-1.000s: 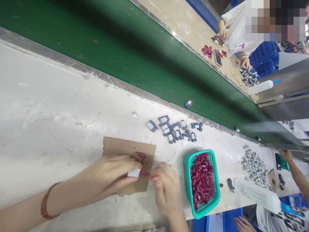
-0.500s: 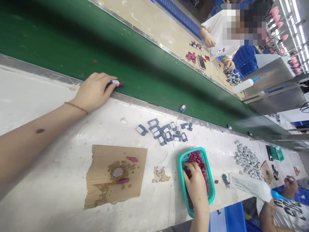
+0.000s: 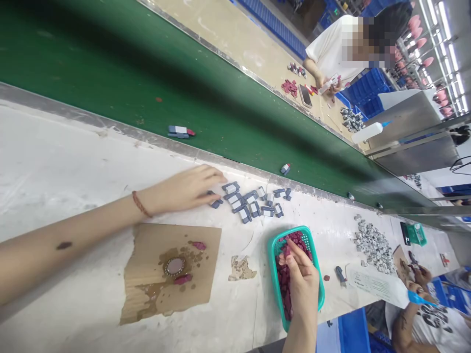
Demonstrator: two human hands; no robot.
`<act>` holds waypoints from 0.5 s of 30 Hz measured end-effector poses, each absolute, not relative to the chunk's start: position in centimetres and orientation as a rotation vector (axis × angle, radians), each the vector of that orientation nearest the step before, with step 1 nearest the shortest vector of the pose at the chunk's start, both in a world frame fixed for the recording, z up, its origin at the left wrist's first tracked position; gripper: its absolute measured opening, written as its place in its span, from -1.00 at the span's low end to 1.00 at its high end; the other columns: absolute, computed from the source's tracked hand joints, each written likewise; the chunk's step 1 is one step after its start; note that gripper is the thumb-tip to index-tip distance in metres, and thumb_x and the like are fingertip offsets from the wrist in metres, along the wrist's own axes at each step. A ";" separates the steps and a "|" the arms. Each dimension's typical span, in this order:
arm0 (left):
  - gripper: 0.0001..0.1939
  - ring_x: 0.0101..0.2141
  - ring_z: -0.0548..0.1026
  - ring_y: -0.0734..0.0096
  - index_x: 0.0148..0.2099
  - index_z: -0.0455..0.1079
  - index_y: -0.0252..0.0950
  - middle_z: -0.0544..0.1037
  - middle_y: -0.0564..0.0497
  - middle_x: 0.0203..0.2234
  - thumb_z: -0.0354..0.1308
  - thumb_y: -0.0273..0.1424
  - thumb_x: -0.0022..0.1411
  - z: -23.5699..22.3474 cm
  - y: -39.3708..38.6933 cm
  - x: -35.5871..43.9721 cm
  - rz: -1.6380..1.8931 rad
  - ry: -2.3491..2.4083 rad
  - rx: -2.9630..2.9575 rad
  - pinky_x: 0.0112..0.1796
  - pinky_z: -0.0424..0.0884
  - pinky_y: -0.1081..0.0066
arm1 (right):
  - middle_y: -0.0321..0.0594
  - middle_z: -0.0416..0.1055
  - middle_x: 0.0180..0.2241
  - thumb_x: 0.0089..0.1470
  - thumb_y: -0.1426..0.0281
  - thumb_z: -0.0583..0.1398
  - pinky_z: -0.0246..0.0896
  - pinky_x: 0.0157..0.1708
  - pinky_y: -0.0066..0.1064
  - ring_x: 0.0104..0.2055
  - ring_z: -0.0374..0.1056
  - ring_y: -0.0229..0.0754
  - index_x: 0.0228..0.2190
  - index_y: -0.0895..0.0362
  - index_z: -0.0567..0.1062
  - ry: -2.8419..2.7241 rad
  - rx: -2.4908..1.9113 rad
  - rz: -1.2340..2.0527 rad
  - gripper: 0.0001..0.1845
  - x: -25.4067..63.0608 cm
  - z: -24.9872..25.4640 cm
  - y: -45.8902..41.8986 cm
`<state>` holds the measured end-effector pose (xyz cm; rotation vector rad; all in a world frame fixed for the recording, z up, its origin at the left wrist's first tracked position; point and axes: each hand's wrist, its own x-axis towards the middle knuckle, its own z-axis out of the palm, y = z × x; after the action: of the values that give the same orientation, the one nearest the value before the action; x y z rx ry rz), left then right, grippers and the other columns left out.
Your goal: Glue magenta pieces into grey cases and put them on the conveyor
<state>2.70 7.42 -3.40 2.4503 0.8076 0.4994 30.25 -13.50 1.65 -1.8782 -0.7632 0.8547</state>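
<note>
My left hand [image 3: 189,189] reaches over the white table with fingers stretched and apart, its thumb at a small grey-blue and white plastic piece [image 3: 215,202]. This piece lies at the left end of a group of similar pieces [image 3: 245,214]. Above the green basket [image 3: 322,289], my right hand [image 3: 303,279] pinches a small maroon piece [image 3: 286,251] between thumb and fingers. Many more maroon pieces [image 3: 285,279] fill the basket. On the green belt lies a grey-blue and white piece with a maroon tip [image 3: 180,131].
A stained cardboard sheet [image 3: 202,289] carries a round dish of liquid [image 3: 174,267] and two maroon pieces. At right are a white bottle [image 3: 379,286] and a grey pile [image 3: 373,247]. Another maroon-tipped piece [image 3: 285,169] rides the belt [image 3: 121,83]. Co-workers sit across and at right.
My left hand has let go of the maroon-tipped piece on the belt and moved right and toward me, to the grey-blue group. My right hand has risen from the basket's contents with a maroon piece.
</note>
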 end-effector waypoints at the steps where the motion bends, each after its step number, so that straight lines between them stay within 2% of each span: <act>1: -0.56 0.00 0.37 0.09 0.11 0.34 -0.35 0.44 -0.20 0.02 -0.07 -0.18 0.36 -3.5 6.8 2.9 0.477 0.783 2.459 0.02 0.30 0.20 | -0.21 0.54 -0.45 -0.06 0.21 0.34 0.40 -0.33 -0.25 -0.44 0.43 -0.15 -0.22 0.13 0.59 -0.721 -1.836 0.869 -0.64 30.0 1.7 -13.3; 5: -0.57 -0.08 0.40 0.08 0.17 0.27 -0.35 0.46 -0.21 -0.03 -0.01 -0.23 0.36 -3.7 5.0 2.9 0.421 0.834 2.540 -0.06 0.32 0.23 | -0.26 0.49 -0.49 -0.09 0.25 0.34 0.34 -0.45 -0.36 -0.48 0.38 -0.21 -0.34 0.08 0.57 -0.635 -1.625 0.915 -0.76 28.6 1.8 -12.4; 8: -0.66 -0.12 0.42 0.12 0.10 0.31 -0.33 0.46 -0.19 -0.07 0.01 -0.29 0.36 -3.7 4.4 2.6 0.375 0.850 2.568 -0.13 0.33 0.28 | -0.31 0.41 -0.53 -0.04 0.25 0.32 0.25 -0.53 -0.45 -0.52 0.33 -0.26 -0.37 0.06 0.52 -0.702 -1.524 0.955 -0.82 27.4 2.0 -11.9; 12: -0.77 -0.16 0.45 0.14 -0.01 0.36 -0.35 0.45 -0.17 -0.10 0.00 -0.39 0.36 -3.7 3.9 2.3 0.332 0.882 2.450 -0.17 0.35 0.28 | -0.28 0.42 -0.51 0.04 0.23 0.27 0.24 -0.53 -0.44 -0.53 0.32 -0.25 -0.33 0.09 0.54 -0.851 -1.606 0.965 -0.80 25.6 1.6 -11.2; 15: -0.78 -0.25 0.46 0.21 -0.07 0.38 -0.33 0.45 -0.14 -0.14 0.02 -0.33 0.33 -3.3 3.5 1.7 0.451 0.943 2.205 -0.20 0.37 0.27 | -0.28 0.45 -0.52 0.02 0.25 0.28 0.29 -0.52 -0.42 -0.56 0.32 -0.26 -0.29 0.12 0.57 -0.938 -1.712 1.039 -0.77 23.7 1.0 -10.8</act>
<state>1.74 3.53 -3.35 2.2046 0.9431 0.4511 23.74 -10.79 0.95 -1.7124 -0.9375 1.0395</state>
